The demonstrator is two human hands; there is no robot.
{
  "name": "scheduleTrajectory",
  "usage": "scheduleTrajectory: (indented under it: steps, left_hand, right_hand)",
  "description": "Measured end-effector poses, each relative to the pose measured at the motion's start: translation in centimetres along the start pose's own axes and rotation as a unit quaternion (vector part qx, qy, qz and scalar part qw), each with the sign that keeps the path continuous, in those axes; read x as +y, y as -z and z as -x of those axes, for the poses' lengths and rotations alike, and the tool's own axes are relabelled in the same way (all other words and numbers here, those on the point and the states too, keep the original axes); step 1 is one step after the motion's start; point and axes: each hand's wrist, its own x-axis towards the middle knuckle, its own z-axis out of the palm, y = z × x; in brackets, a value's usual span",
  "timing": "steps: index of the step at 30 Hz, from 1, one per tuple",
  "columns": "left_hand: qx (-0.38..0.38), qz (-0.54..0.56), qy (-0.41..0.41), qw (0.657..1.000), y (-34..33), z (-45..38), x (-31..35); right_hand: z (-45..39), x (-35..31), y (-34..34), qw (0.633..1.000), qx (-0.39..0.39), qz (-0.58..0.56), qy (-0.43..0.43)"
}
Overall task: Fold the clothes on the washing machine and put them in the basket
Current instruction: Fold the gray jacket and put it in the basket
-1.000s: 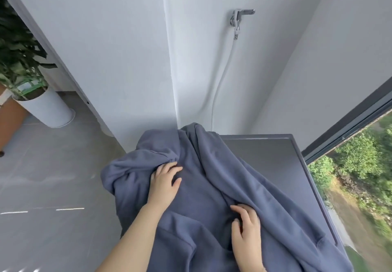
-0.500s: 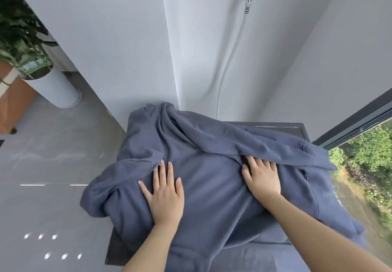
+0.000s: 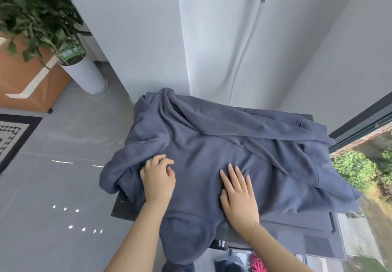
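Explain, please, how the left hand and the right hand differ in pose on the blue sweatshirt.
The left hand has curled fingers that gather a fold of the blue sweatshirt near its left side; the right hand lies flat with straight fingers. The left hand is at the garment's left part; the right hand presses its middle. Both touch the sweatshirt on the washing machine.

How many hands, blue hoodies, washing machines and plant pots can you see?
Hands: 2, left hand and right hand
Blue hoodie: 1
Washing machine: 1
White plant pot: 1
Total: 5
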Motion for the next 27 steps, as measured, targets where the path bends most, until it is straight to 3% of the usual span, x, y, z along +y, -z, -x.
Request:
scheduleTrajectory:
  steps: [3,5,8,12,14,16,19,21,24,27]
  left_hand:
    - [0.036,-0.079,0.005,0.996,2.2,-0.6,-3.4]
    - [0.025,-0.073,0.074,0.994,4.5,-2.8,-6.6]
    - [-0.026,0.019,0.214,0.976,7.2,-6.0,-11.2]
    - [-0.045,0.139,0.216,0.965,7.4,-5.4,-13.7]
    - [-0.046,0.183,0.267,0.945,6.1,-3.8,-14.1]
    - [-0.094,0.266,0.342,0.896,5.4,-2.0,-14.5]
    - [-0.238,0.409,0.436,0.766,5.2,-0.7,-15.2]
    - [-0.229,0.454,0.418,0.753,4.9,-1.4,-15.6]
    - [-0.059,0.539,0.327,0.774,5.7,-3.3,-15.2]
    - [0.012,0.619,0.216,0.755,8.0,-4.1,-13.7]
  right_hand:
    - [1.4,-0.8,-0.2,0.997,-0.034,0.060,-0.035]
    - [1.6,-1.3,-0.2,0.994,-0.045,0.084,-0.057]
    - [2.1,-2.5,-0.3,0.988,-0.058,0.087,-0.116]
    - [3.3,-4.7,-0.8,0.983,-0.045,0.070,-0.163]
    - [3.7,-5.5,-1.0,0.983,-0.026,0.050,-0.172]
    - [4.3,-7.0,-1.2,0.982,0.004,0.000,-0.188]
    - [5.7,-9.9,-1.9,0.982,-0.006,-0.019,-0.190]
    - [6.4,-10.8,-2.2,0.984,-0.023,0.004,-0.176]
    - [6.8,-10.9,-1.9,0.983,-0.055,0.023,-0.172]
    - [6.9,-11.3,-1.3,0.981,-0.057,0.055,-0.179]
